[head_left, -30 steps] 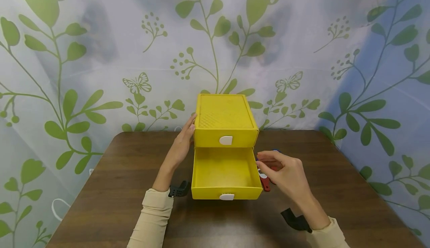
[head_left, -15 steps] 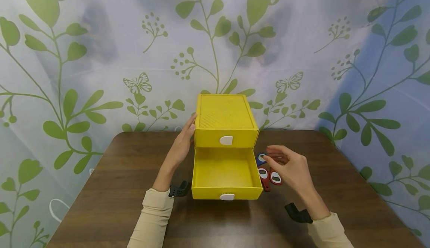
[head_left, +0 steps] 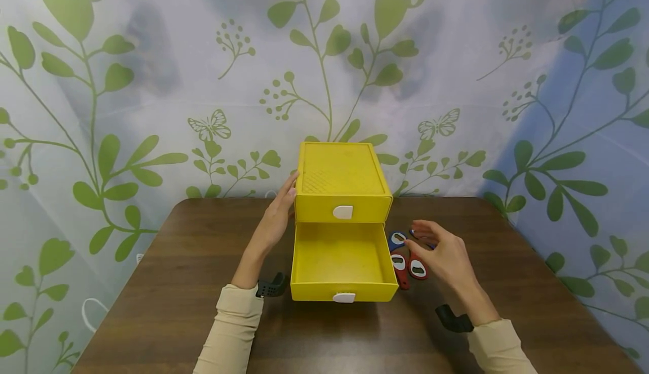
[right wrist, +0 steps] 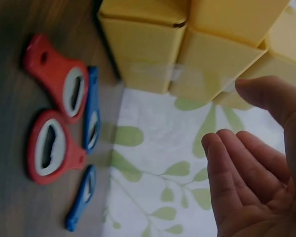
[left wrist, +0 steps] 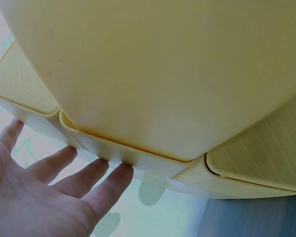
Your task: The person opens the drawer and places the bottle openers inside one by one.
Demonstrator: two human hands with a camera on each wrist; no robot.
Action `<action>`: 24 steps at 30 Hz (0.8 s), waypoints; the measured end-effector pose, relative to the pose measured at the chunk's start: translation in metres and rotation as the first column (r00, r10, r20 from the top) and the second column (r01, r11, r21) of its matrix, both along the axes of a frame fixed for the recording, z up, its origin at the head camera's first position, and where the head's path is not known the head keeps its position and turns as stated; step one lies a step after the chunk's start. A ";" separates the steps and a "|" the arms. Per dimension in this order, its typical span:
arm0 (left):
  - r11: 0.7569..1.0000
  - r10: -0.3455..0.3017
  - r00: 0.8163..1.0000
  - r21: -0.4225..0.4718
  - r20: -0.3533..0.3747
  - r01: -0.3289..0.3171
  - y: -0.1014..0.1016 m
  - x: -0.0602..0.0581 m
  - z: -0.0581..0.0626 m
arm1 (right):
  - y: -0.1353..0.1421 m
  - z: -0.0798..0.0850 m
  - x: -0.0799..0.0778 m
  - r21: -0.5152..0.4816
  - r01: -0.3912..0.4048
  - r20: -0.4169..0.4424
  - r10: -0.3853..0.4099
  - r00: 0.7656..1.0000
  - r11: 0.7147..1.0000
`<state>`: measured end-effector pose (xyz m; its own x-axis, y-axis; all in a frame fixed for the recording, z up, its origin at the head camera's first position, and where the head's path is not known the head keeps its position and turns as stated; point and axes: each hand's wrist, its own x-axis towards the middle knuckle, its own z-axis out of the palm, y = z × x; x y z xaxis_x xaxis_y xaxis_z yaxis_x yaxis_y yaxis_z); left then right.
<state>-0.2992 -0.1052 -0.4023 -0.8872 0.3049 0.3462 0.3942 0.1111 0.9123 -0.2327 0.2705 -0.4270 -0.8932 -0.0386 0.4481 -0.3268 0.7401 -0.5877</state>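
A small yellow drawer cabinet (head_left: 342, 171) stands on the table, its lower drawer (head_left: 329, 292) pulled out and its upper drawer (head_left: 316, 209) closed. Along the cabinet's left side, my left hand (head_left: 271, 225) rests with fingers extended; its fingertips (left wrist: 121, 173) meet the yellow wall. Empty, my right hand (head_left: 446, 255) hovers right of the lower drawer with relaxed fingers, thumb apart from the fingertips. Near it lie two red bottle openers (right wrist: 49, 79) and two blue bottle openers (right wrist: 91, 94). In the head view my right hand partly covers the farther blue one.
The brown wooden table (head_left: 203, 284) carries the cabinet and openers. Right behind the table hangs a pale curtain (head_left: 228, 81) printed with green leaves. A white cord loop (head_left: 91, 315) shows beyond the left table edge.
My right hand has moved right, away from the lower drawer's side, uncovering more of the bottle openers. The left hand stays against the cabinet.
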 end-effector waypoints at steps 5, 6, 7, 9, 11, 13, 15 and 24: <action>1.000 -0.006 1.000 0.007 0.000 0.006 0.000 0.000 0.000 | 0.010 -0.009 -0.005 0.001 -0.001 0.078 0.001 0.997 1.000; 1.000 -0.007 1.000 0.009 0.001 0.007 0.000 0.000 0.000 | 0.012 -0.011 -0.006 0.002 -0.001 0.083 0.000 0.997 1.000; 1.000 -0.007 1.000 0.010 0.002 0.007 0.000 0.000 0.000 | 0.013 -0.013 -0.007 0.004 0.002 0.086 -0.003 0.996 1.000; 1.000 -0.011 1.000 0.012 0.001 0.011 0.000 -0.001 0.000 | 0.016 -0.016 -0.009 0.007 0.005 0.093 -0.006 0.996 1.000; 1.000 -0.010 1.000 0.011 0.001 0.010 0.000 -0.001 0.000 | 0.018 -0.019 -0.011 0.010 0.007 0.099 -0.008 0.995 1.000; 1.000 -0.005 1.000 0.007 0.002 0.005 0.000 -0.001 0.000 | 0.020 -0.022 -0.013 0.016 0.008 0.107 -0.010 0.994 1.000; 1.000 0.000 1.000 0.004 0.004 0.000 0.000 -0.001 0.001 | 0.022 -0.025 -0.015 0.021 0.007 0.117 -0.009 0.993 1.000; 1.000 0.000 1.000 0.001 0.010 0.000 0.000 -0.001 0.001 | 0.035 -0.039 -0.022 0.047 -0.026 0.221 0.015 0.975 0.999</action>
